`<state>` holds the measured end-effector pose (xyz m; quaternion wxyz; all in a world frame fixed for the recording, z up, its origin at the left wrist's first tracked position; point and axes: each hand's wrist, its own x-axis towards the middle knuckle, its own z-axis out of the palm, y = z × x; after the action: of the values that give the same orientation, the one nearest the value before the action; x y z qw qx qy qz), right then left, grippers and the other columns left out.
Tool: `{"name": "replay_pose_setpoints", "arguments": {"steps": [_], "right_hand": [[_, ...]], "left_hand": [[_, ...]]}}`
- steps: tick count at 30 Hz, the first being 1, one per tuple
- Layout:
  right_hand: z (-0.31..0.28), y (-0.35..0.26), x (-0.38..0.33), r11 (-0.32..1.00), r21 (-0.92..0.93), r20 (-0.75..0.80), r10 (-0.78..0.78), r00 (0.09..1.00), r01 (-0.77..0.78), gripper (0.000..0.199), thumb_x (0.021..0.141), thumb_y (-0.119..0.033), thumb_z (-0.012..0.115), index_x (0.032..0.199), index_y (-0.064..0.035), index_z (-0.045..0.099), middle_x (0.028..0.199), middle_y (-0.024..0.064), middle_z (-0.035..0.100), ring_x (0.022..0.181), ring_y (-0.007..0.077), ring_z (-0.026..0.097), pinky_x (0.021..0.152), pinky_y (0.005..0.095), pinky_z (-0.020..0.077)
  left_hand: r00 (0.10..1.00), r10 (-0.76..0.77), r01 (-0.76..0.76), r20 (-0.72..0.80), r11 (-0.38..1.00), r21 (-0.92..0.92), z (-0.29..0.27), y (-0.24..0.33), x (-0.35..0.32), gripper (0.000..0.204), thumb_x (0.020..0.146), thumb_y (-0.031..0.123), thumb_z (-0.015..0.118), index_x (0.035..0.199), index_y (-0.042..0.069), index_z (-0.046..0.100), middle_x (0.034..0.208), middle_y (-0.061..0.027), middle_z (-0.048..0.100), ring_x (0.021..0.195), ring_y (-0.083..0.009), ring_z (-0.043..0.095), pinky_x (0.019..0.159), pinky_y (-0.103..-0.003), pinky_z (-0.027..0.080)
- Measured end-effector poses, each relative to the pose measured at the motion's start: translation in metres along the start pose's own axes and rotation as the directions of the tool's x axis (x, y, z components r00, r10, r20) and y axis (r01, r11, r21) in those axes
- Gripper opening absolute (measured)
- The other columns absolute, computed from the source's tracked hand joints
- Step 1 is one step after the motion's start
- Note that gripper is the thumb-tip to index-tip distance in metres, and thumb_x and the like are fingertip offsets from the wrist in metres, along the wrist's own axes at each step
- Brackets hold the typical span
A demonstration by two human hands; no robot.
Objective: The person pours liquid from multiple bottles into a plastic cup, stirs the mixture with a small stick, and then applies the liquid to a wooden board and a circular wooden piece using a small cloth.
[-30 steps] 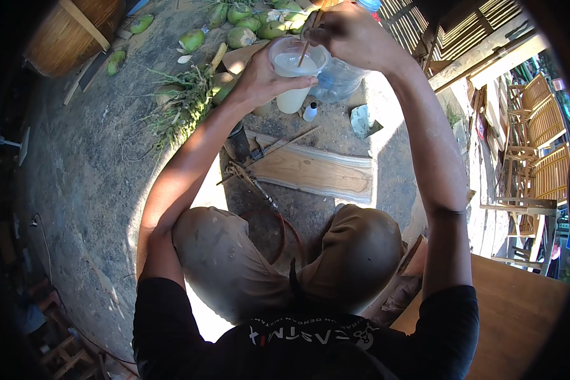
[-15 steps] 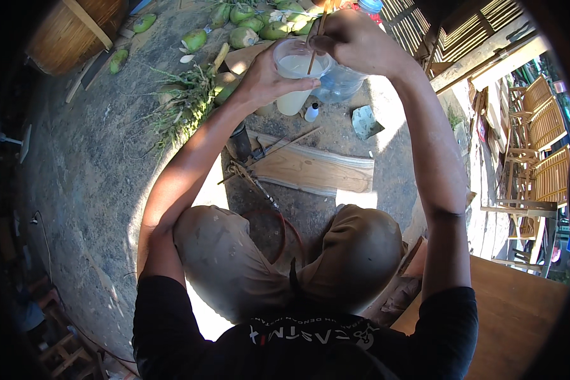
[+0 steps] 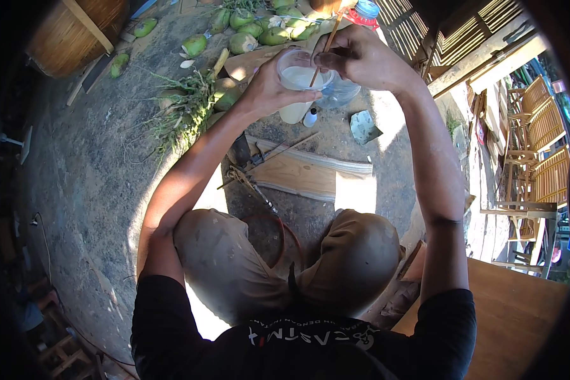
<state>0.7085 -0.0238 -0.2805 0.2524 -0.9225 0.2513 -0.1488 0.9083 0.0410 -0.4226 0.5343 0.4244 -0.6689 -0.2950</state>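
Observation:
My left hand is wrapped around a clear plastic cup of cloudy whitish liquid, held out over the ground. In my right hand a thin brown stick is pinched. Its lower end dips into the liquid. Just beneath the cup a small white bottle with a dark cap stands on the ground. Partly hidden behind the cup and my right hand is a large clear bluish plastic container.
Green coconuts and cut leafy stalks lie ahead and left. Nearer are a wooden board, a metal tool with a handle joined to a reddish hose, and a greenish shard. Wooden chairs stand right.
The cup has tipped, and its mouth now faces me more. My right hand has shifted slightly right and nearer, and the stick now leans further to the right.

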Motion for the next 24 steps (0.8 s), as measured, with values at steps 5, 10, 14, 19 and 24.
{"name": "replay_pose_setpoints", "arguments": {"steps": [5, 10, 14, 19, 24], "right_hand": [[0.001, 0.024, -0.005, 0.999, -0.009, -0.056, -0.034, 0.998, 0.034, 0.016, 0.1, -0.009, 0.068, 0.107, 0.001, 0.079, 0.079, 0.0076, 0.072, 0.066, 0.013, 0.063, 0.062, 0.0318, 0.0493], [0.007, 0.03, -0.01, 0.998, -0.029, -0.114, -0.057, 0.992, 0.054, 0.017, 0.101, -0.011, 0.069, 0.108, 0.0013, 0.078, 0.08, 0.0075, 0.072, 0.07, 0.0135, 0.063, 0.066, 0.0322, 0.05], [0.003, 0.024, -0.014, 0.995, 0.084, -0.005, 0.063, 0.998, -0.062, 0.017, 0.1, -0.011, 0.069, 0.108, 0.0013, 0.078, 0.08, 0.0068, 0.072, 0.071, 0.0129, 0.061, 0.067, 0.0318, 0.0489], [0.009, 0.023, -0.014, 1.0, -0.016, -0.063, 0.019, 0.998, -0.02, 0.017, 0.101, -0.011, 0.069, 0.108, 0.0014, 0.078, 0.081, 0.0065, 0.072, 0.069, 0.0123, 0.059, 0.064, 0.0314, 0.0469], [0.011, 0.025, -0.018, 0.994, 0.086, -0.001, 0.07, 0.998, -0.07, 0.019, 0.095, -0.014, 0.071, 0.104, 0.0007, 0.079, 0.08, 0.0167, 0.072, 0.07, 0.0238, 0.064, 0.067, 0.038, 0.0497]], "left_hand": [[0.999, -0.027, 0.027, 0.039, 1.0, -0.006, 0.007, -0.005, 0.0, 0.085, 0.076, 0.021, 0.097, 0.147, 0.003, 0.052, 0.135, -0.0101, 0.068, 0.128, -0.022, 0.064, 0.112, -0.039, 0.05], [0.994, -0.077, 0.078, 0.08, 0.997, -0.007, 0.01, 0.001, -0.005, 0.087, 0.077, 0.017, 0.096, 0.15, 0.004, 0.05, 0.136, -0.01, 0.069, 0.129, -0.0212, 0.064, 0.113, -0.039, 0.049], [0.995, -0.079, 0.079, 0.057, 0.997, -0.005, 0.014, 0.003, -0.004, 0.085, 0.074, 0.024, 0.098, 0.144, 0.002, 0.055, 0.133, -0.0111, 0.07, 0.126, -0.0214, 0.065, 0.111, -0.039, 0.05], [0.997, -0.053, 0.055, 0.05, 0.997, -0.046, 0.02, -0.002, -0.006, 0.085, 0.071, 0.027, 0.1, 0.14, 0.002, 0.058, 0.13, -0.0108, 0.07, 0.123, -0.0222, 0.066, 0.108, -0.039, 0.052], [0.995, -0.068, 0.07, 0.079, 0.997, -0.019, 0.025, -0.008, -0.008, 0.087, 0.071, 0.029, 0.1, 0.141, 0.003, 0.058, 0.131, -0.0106, 0.071, 0.125, -0.0226, 0.066, 0.109, -0.039, 0.051]]}}
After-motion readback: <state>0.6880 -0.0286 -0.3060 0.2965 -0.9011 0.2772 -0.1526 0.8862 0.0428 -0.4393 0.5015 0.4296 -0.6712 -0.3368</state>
